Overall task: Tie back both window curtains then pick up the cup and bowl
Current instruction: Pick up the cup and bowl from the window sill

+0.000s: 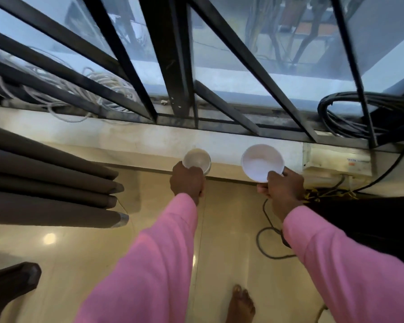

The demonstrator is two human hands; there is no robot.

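Left hand [187,180] fingers wrapped round cup [197,160]; right hand [283,185] fingers pinching white bowl [262,162] near rim (both beyond knuckles, over windowsill [126,136]); lift straight up.

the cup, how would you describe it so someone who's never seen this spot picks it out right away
Find the pale window sill under the black window bars. Two round vessels sit at its front edge, each in a pink-sleeved person's grip. The cup is the left one, in the left hand: smaller, narrower and greyer than the wide white bowl to its right.
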